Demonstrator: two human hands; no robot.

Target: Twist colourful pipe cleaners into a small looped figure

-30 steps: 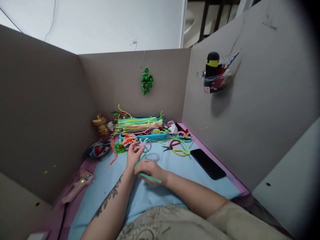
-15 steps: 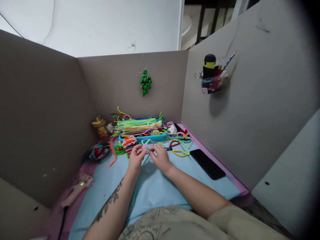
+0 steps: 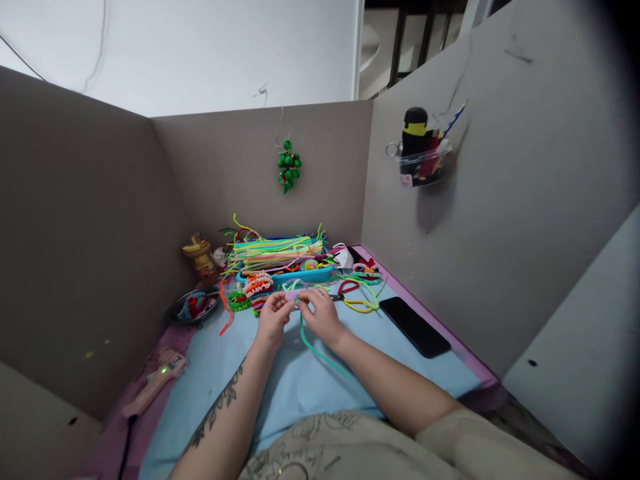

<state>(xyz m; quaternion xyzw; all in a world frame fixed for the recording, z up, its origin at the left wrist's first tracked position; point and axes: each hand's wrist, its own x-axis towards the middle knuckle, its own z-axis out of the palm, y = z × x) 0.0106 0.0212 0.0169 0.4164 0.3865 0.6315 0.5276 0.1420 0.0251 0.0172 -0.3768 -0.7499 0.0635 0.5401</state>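
Note:
Between my two hands is a small lilac piece of bent pipe cleaners (image 3: pixel 291 294). My left hand (image 3: pixel 274 319) pinches it from the left side. With thumb and fingers together, my right hand (image 3: pixel 320 316) grips a teal pipe cleaner (image 3: pixel 316 352) close against the lilac piece. The teal tail hangs from the fingers and curves right, down toward my right forearm. Just beyond my right hand lie scissors with red and yellow handles (image 3: pixel 363 306), their blades partly hidden. Fingers cover the spot where teal and lilac meet.
A blue tray (image 3: pixel 310 275) heaped with pipe cleaners stands at the back. Striped pipe-cleaner pieces (image 3: pixel 259 285) lie before it. A black phone (image 3: pixel 415 327) rests right, a pink glue gun (image 3: pixel 157 382) and a dark bowl (image 3: pixel 175 312) left. Grey partitions (image 3: pixel 265 167) enclose the table.
The teal pipe cleaner's tail has swung from the left, beside my left forearm, over to the right. Both hands stay nearly in place around the lilac piece.

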